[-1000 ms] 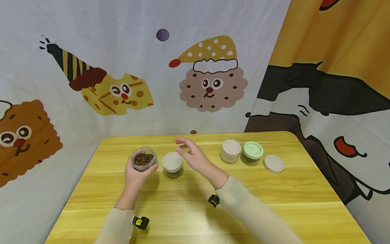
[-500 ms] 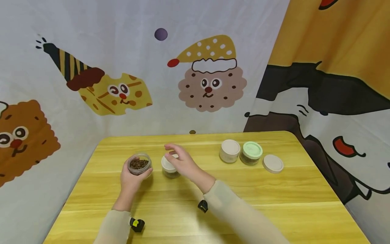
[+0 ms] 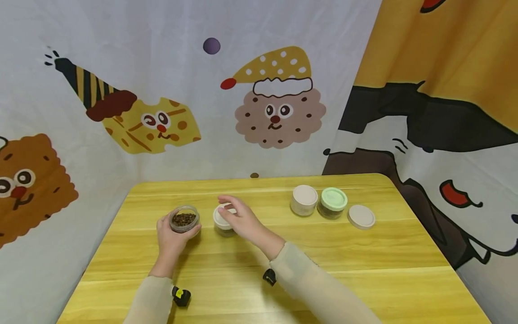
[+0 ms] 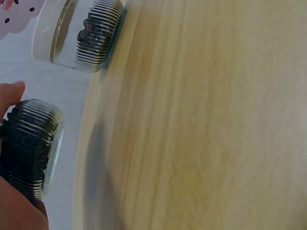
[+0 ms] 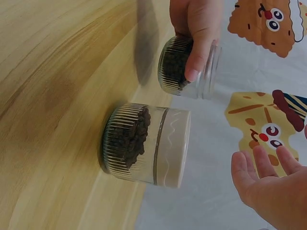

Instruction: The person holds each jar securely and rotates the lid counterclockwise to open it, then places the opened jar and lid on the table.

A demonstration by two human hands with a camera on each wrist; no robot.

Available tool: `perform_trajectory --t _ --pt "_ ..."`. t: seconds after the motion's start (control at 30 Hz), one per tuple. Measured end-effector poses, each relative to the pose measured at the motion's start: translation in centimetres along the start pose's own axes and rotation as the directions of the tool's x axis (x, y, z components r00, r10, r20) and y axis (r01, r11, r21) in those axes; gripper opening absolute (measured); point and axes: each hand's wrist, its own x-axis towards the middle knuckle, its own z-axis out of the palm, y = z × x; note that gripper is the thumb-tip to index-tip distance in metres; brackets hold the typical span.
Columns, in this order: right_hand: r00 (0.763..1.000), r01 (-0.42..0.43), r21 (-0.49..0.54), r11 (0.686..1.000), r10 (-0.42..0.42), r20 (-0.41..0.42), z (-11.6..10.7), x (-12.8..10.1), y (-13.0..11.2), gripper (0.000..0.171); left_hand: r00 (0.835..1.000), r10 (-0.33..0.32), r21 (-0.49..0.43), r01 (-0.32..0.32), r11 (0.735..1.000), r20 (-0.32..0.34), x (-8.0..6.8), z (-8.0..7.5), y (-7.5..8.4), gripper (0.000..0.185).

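My left hand [image 3: 171,240] grips an open glass jar [image 3: 184,219] of small dark brown pieces that look like coffee beans. In the right wrist view the left thumb lies along that ribbed jar [image 5: 180,67], which is raised over the table and has no lid on. Just right of it, a second ribbed jar [image 5: 144,143] with an off-white lid stands upright, part filled with similar dark pieces. My right hand [image 3: 247,223] hovers beside and above this lidded jar, holding nothing, its fingers loosely bent. From the head view, the hand hides part of the lid.
Farther right on the wooden table [image 3: 259,288] stand a white-lidded jar [image 3: 304,201] and a green-lidded jar [image 3: 332,203], side by side. A loose white lid [image 3: 361,217] lies flat to their right. A printed curtain [image 3: 170,58] hangs behind the table.
My left hand has moved a little left and lower with the open jar. The right hand has come left and down, toward the lidded jar. The other jars and loose lid have stayed put.
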Motion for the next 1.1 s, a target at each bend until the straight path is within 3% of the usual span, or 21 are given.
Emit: perform_trajectory --t 0.47,0.63,0.83,1.1 --pt "1.000 0.019 0.005 1.000 -0.019 -0.006 0.2 0.2 0.0 0.039 0.999 -0.043 0.123 0.039 0.992 0.032 0.7 -0.7 -0.9 0.094" --pt "1.000 0.007 0.013 1.000 -0.007 0.007 -0.3 -1.0 -2.2 0.039 0.997 -0.058 0.145 0.051 0.988 0.043 0.7 -0.9 -1.2 0.097" --pt "1.000 0.000 0.019 1.000 0.000 -0.006 0.1 -0.1 0.3 0.041 0.996 -0.069 0.156 0.060 0.986 0.054 1.0 -0.9 -1.6 0.099" --pt "1.000 -0.008 0.013 1.000 0.008 0.000 -0.1 -0.3 0.4 0.042 0.995 -0.059 0.164 0.046 0.985 0.077 1.2 -0.8 -1.8 0.098"
